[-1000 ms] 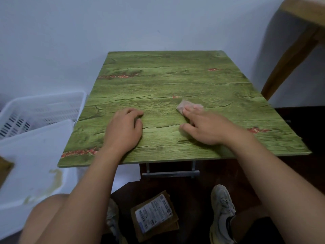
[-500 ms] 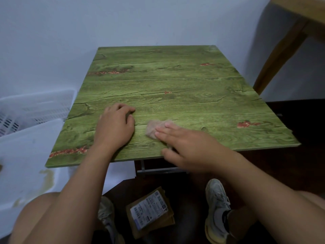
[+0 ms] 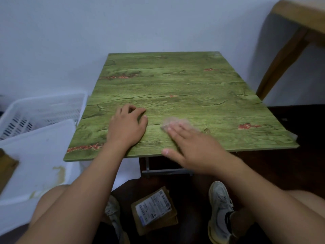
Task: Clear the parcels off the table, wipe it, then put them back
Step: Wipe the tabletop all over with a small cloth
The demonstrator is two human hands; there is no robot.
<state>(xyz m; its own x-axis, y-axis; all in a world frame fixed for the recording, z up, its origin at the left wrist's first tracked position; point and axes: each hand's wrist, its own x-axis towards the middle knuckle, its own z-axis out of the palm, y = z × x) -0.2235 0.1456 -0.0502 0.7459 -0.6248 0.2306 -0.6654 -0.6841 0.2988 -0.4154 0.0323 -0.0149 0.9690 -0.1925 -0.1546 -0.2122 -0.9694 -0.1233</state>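
Head view, looking down at the green wood-grain table [image 3: 175, 81]. My left hand [image 3: 126, 127] rests on the tabletop near the front-left, fingers curled under, holding nothing, just braced on the surface. My right hand [image 3: 191, 145] lies flat with straight fingers pressing a small pinkish cloth [image 3: 173, 121] onto the table, near the front edge and slightly right of the left hand. The cloth is motion-blurred, only its far part sticks out past the fingertips. The two hands are near each other but not touching.

Parcels [image 3: 154, 210]: a stack of brown envelopes with a white shipping label on top, lying on the dark floor under the front edge of the table, between my two shoes [image 3: 219, 208]. I can't tell how many are in the stack.

To the left of the table sits a white slotted plastic basket [image 3: 44, 110], with a white stained bin [image 3: 35, 164] in front of it. A wooden furniture leg [image 3: 281, 57] is at upper right, against the pale wall.
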